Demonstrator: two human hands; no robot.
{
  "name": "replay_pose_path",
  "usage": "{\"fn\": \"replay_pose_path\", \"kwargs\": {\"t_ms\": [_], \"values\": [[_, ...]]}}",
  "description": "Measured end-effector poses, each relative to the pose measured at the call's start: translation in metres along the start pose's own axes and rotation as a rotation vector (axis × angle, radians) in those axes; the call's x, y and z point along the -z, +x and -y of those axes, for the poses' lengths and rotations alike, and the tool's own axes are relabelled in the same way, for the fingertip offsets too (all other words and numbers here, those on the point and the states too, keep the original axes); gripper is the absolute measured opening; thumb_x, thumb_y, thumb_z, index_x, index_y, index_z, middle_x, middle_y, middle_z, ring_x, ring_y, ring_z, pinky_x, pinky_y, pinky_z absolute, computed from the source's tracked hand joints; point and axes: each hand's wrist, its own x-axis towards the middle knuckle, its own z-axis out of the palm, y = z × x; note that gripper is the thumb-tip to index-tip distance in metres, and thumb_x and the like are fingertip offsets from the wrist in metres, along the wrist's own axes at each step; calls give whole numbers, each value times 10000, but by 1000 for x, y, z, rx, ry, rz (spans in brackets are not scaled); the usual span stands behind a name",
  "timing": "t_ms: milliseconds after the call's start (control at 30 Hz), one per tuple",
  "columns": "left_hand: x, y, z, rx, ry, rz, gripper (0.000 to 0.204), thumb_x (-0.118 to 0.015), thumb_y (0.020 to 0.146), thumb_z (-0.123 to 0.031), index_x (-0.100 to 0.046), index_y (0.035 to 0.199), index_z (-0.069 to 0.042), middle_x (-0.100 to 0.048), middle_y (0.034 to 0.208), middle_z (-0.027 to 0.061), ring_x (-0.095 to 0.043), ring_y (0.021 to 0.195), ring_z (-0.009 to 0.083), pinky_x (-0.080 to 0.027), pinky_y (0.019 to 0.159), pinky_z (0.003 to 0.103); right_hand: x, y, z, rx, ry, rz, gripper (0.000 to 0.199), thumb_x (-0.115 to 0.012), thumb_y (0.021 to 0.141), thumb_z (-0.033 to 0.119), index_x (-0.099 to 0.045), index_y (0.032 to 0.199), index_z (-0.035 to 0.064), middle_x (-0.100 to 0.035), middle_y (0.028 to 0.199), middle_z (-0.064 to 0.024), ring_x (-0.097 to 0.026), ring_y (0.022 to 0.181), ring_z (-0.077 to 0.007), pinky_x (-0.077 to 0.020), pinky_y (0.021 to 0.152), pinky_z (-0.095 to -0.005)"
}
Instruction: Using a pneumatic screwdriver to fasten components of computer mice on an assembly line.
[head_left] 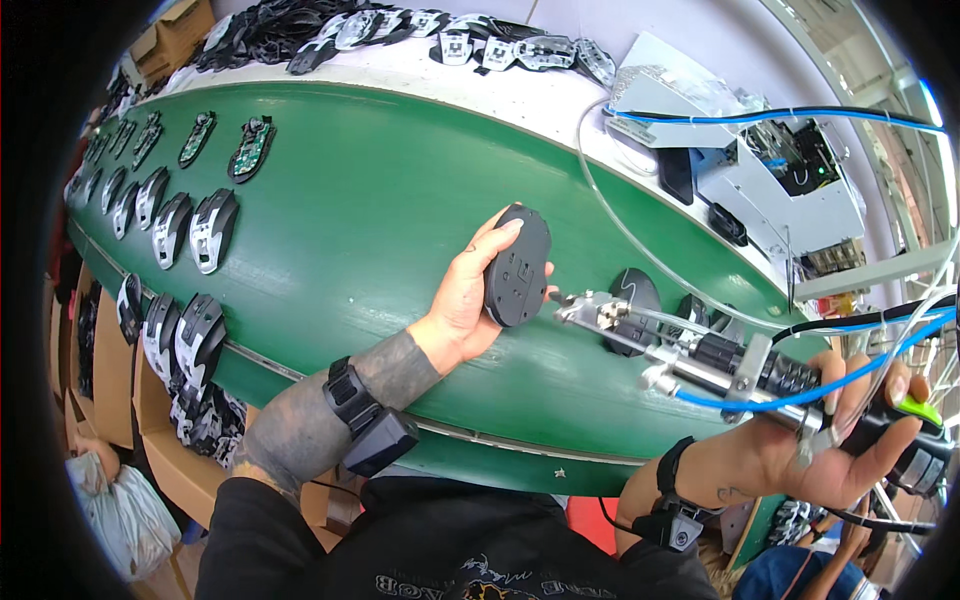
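A black computer mouse [522, 270] is held up over the green work surface [380, 160], its flat underside with small holes turned toward me. My left hand [460, 300] is closed around it, thumb on the upper edge and fingertips showing at the far side. On the right, my right hand [835, 460] is wrapped around the handle of a powered screwdriver [715, 360] with a clear feed tube and blue hose. The tool lies nearly level, its metal nose pointing left, close to the mouse; contact between them I cannot make out.
Another dark mouse [633, 290] lies behind the screwdriver. Grey-black mouse shells [213, 232] and green circuit boards [252, 148] line the left side. Below stands a cardboard box [185, 420]. A white machine [790, 205] with cables is at back right. Another person [120, 510] is lower left.
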Motion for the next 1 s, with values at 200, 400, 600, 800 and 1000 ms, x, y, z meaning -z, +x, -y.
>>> {"fn": "replay_pose_path", "kwargs": {"t_ms": [200, 400, 600, 800, 1000], "values": [[-3, -6, -7, -27, -114, 136, 501, -502, 865, -266, -342, 1323, -144, -472, 1134, 96, -561, 909, 218, -520, 787, 410, -17, -6, -15, -92, 40, 43, 368, -419, 941, 240, -342, 1241, 42, -448, 954, -80, -477, 564, -147, -373, 560, -316], [-4, -8, -6, -38, -116, 193, 494, -481, 873, -262, -333, 1330, -148, -464, 1148, 106, -557, 919, 227, -518, 793, 416, -23, -11, -20, -102, 59, 46, 374, -438, 934, 233, -335, 1240, 43, -452, 928, -75, -477, 562, -152, -378, 554, -324], [-2, -10, -4, -49, -132, 203, 496, -475, 874, -261, -327, 1333, -146, -463, 1156, 117, -556, 919, 235, -517, 792, 421, -22, -13, -18, -95, 64, 45, 355, -450, 928, 224, -335, 1215, 50, -450, 923, -78, -466, 552, -154, -378, 555, -324], [-9, -16, -3, -71, -120, 199, 486, -468, 878, -263, -331, 1326, -133, -476, 1140, 112, -556, 920, 238, -518, 786, 421, -28, -17, -19, -107, -36, -1, 359, -486, 919, 243, -344, 1222, 113, -469, 870, -40, -517, 516, -132, -402, 549, -311], [0, -6, 2, -120, -46, 82, 509, -496, 867, -266, -329, 1328, -130, -478, 1119, 99, -556, 885, 211, -528, 734, 388, -27, -14, -26, -131, -36, 79, 382, -458, 933, 245, -336, 1266, 103, -456, 950, -59, -483, 559, -131, -403, 591, -311]]}}
